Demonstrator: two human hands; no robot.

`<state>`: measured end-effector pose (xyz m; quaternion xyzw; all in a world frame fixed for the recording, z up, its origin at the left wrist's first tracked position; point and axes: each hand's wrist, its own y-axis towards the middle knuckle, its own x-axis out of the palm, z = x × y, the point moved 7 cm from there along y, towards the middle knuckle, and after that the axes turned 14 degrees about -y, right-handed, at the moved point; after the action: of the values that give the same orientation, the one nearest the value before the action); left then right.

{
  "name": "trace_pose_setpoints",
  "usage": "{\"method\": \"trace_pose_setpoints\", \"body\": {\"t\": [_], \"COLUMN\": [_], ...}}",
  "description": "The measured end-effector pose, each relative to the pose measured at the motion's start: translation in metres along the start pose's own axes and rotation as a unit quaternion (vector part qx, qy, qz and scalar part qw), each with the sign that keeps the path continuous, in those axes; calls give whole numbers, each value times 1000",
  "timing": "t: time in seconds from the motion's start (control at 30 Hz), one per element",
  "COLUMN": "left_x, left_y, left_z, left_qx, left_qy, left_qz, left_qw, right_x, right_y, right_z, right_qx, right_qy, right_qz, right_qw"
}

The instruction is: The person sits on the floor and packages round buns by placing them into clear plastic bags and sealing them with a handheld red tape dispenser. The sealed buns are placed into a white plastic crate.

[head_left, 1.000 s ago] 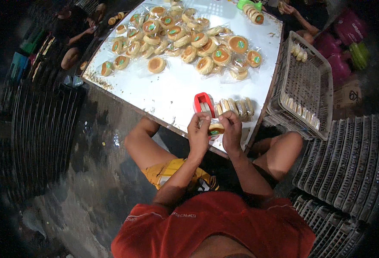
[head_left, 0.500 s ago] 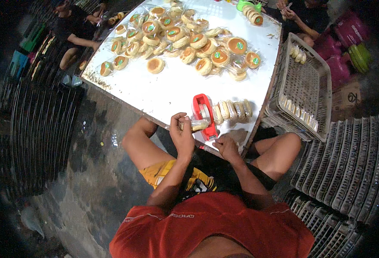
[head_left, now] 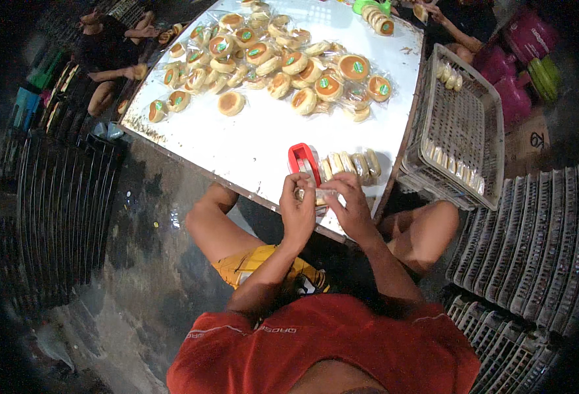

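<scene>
Nearest to us are the wearer's red shirt (head_left: pixel 329 335) and yellow-patterned shorts (head_left: pixel 253 261). Beyond them, 2 bare hands meet over the near edge of a white table (head_left: pixel 250 148). We see the left hand (head_left: pixel 297 211) pinching 1 end of a small wrapped bun (head_left: pixel 320 196) between thumb and fingers. The right hand (head_left: pixel 353 207) is at the bun's other end, fingers curved and slightly apart; we cannot tell whether its fingertips press on the wrapper. Just past the left hand is a red tape dispenser (head_left: pixel 302 156), its near end hidden from us. Beside it, to the right, a row of wrapped buns (head_left: pixel 352 165) stands on edge. Right of the table, a grey plastic crate (head_left: pixel 457 167) holds more buns. Farther back, we see a heap of bagged round buns (head_left: pixel 270 65) with brown tops, many bearing green stickers, and 2 co-workers beyond the far corners.
</scene>
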<state>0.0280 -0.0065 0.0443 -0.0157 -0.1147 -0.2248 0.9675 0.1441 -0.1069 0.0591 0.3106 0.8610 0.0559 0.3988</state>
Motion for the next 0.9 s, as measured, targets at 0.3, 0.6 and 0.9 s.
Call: {"method": "trace_pose_setpoints", "body": {"t": [0.3, 0.6, 0.9], "left_x": [68, 105, 162], "left_y": [16, 60, 104], "left_z": [-20, -104, -71], "left_qx": [194, 181, 199], "left_qy": [190, 657, 479], "left_qz": [-197, -316, -409], "left_qw": [942, 660, 751], "right_x": [-35, -22, -74], "right_y": [7, 51, 82], "right_z": [120, 165, 161], "right_qx": [221, 100, -135], "right_qy": [47, -273, -232], "right_qz": [237, -236, -135], "right_qw": [945, 927, 954]}}
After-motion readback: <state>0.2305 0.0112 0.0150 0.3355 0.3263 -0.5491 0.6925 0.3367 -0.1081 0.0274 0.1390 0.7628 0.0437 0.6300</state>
